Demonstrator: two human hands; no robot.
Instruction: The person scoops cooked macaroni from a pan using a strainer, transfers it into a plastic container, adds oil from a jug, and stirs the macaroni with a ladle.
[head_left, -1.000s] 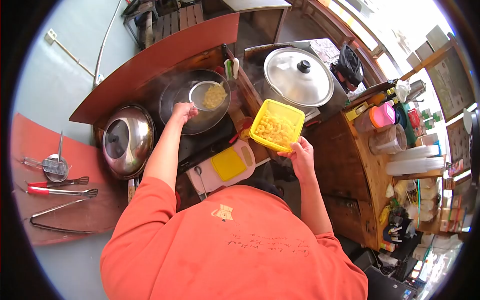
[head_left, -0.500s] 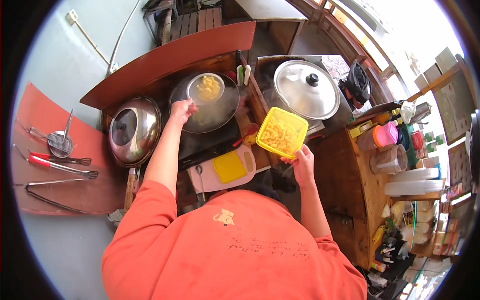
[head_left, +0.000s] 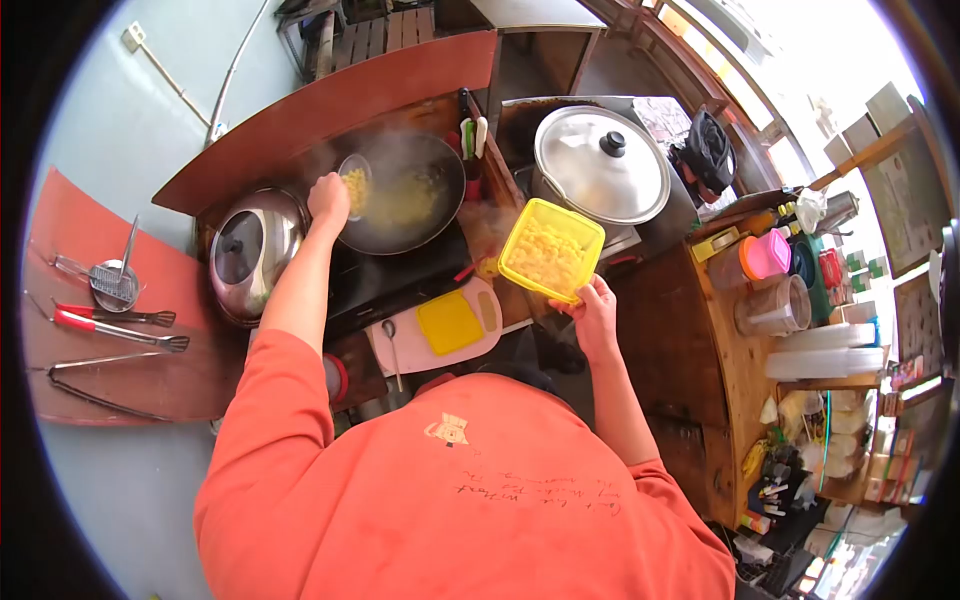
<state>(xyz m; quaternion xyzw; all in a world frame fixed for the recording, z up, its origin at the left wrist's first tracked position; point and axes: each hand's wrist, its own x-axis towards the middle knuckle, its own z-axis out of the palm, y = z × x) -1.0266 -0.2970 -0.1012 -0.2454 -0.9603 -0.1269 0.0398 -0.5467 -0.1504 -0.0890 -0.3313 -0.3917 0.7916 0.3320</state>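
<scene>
My left hand [head_left: 329, 203] is closed around the handle of a strainer [head_left: 352, 163], most of the handle hidden by the fingers. Tilted on edge over the left side of a dark wok [head_left: 447, 215], the strainer carries yellow macaroni [head_left: 355, 187]. Steam rises from the wok, and yellowish pieces show blurred inside it. A square yellow container [head_left: 570, 211], filled with macaroni, is gripped at its near corner by my right hand [head_left: 592, 318]. It is held to the right of the wok, in front of the large lidded pot [head_left: 635, 180].
A domed lid [head_left: 262, 240] stands left of the wok. Below lies a pink cutting board [head_left: 475, 345] bearing a yellow lid [head_left: 450, 322] and a spoon [head_left: 391, 345]. Tongs [head_left: 120, 325] hang on the left panel. Jars [head_left: 780, 308] and stacked plastic containers line the right shelf.
My left hand has moved left and tipped the strainer from level to steeply tilted, toward the wok's left rim. The container has shifted slightly left in view.
</scene>
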